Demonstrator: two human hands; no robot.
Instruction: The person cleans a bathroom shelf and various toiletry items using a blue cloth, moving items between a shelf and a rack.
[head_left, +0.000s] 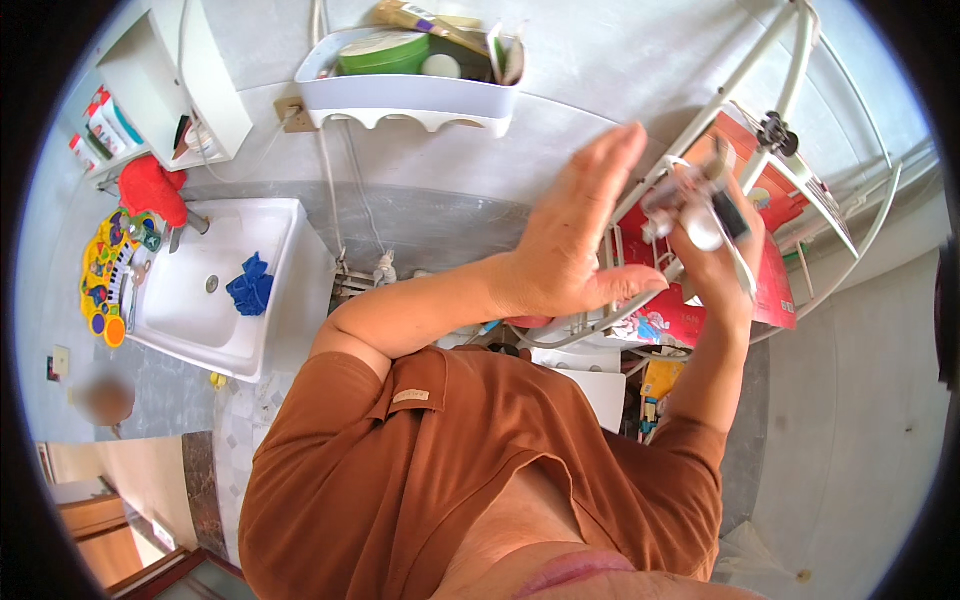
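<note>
My left hand (570, 232) is raised in front of the rack with its thumb and fingers apart, and nothing is in it. To its right, my right hand (716, 262) grips a bundle of small items (697, 199), white and partly clear, one with a dark panel. Motion blur keeps me from naming the items. Both hands are beside a white metal-tube rack (709, 116) with a black clamp knob (776, 135). Behind the bundle, red printed cardboard (776, 289) sits in the rack, partly covered by my right hand and forearm.
A pale wall caddy (412, 97) holds a green tub (386, 54) and a brush-like tool. At left, a white sink (187, 300) contains a blue bath puff (251, 285). A red cloth (152, 189) covers the faucet, near a yellow toy keyboard (105, 277). An open cabinet (217, 90) hangs above.
</note>
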